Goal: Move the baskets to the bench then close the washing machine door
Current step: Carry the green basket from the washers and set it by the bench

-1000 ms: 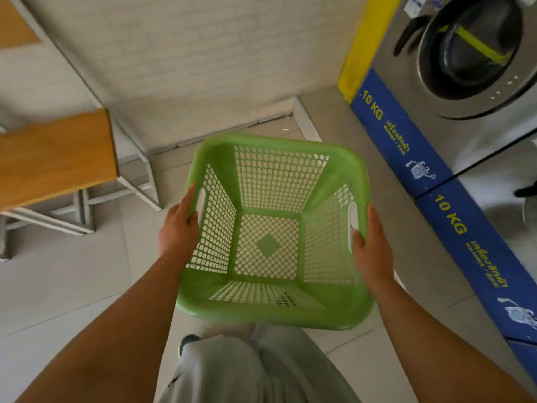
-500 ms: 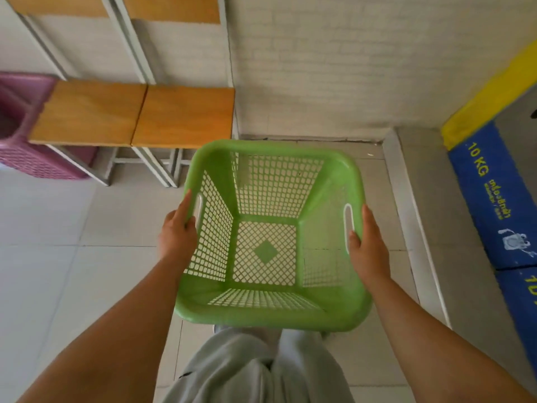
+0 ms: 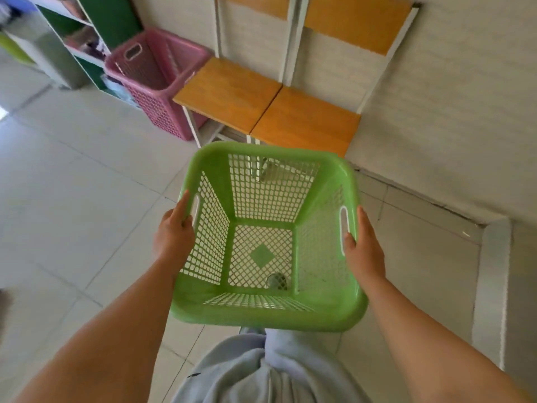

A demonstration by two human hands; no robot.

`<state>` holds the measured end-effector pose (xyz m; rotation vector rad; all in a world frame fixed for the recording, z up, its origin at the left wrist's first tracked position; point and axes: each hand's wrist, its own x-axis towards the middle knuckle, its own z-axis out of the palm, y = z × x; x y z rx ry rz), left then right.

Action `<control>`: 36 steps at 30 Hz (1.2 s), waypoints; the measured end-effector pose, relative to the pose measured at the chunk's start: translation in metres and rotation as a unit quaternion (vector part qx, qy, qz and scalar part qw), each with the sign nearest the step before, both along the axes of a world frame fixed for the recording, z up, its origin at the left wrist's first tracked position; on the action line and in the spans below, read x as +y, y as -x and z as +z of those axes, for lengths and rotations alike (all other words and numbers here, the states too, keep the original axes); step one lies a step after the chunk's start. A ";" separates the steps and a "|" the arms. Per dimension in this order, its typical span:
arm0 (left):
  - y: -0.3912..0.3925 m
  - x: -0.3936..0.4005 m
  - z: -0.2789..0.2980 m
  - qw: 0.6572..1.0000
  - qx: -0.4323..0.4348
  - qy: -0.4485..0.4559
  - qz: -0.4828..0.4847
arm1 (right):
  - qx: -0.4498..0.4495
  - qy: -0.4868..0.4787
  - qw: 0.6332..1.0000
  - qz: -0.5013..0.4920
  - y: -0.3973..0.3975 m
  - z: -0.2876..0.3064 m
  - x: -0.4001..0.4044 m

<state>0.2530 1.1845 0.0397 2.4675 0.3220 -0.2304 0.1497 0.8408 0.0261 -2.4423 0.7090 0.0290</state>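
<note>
I carry an empty green lattice basket (image 3: pixel 267 312) in front of me, above the tiled floor. My left hand (image 3: pixel 173 232) grips its left handle slot and my right hand (image 3: pixel 363 248) grips its right one. Just beyond the basket's far rim stands the wooden bench (image 3: pixel 270 112), two orange seat panels on a white frame against the wall. A pink basket (image 3: pixel 158 82) sits at the bench's left end; whether it rests on the bench or the floor I cannot tell. The washing machine is out of view.
A green and white shelf unit (image 3: pixel 84 39) with items stands at the far left behind the pink basket. A white brick wall (image 3: pixel 450 112) runs along the right. My grey-trousered legs (image 3: pixel 261 370) show below the basket. Tiled floor spreads to the left.
The view has swung left: the washing machines have left the frame, and the bench and pink basket have come in and drawn closer. Both hands keep the same hold on the green basket.
</note>
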 end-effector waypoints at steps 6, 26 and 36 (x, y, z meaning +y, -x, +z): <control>-0.046 0.047 0.000 0.996 -0.008 -0.020 0.090 | -0.007 -0.005 0.994 0.108 -0.117 -0.006 0.032; -0.255 0.253 0.032 0.959 -0.070 0.033 0.272 | -0.071 -0.012 0.971 0.227 -0.428 0.019 0.250; -0.432 0.386 0.116 0.968 -0.157 -0.018 0.196 | -0.180 -0.005 0.976 0.119 -0.544 0.064 0.385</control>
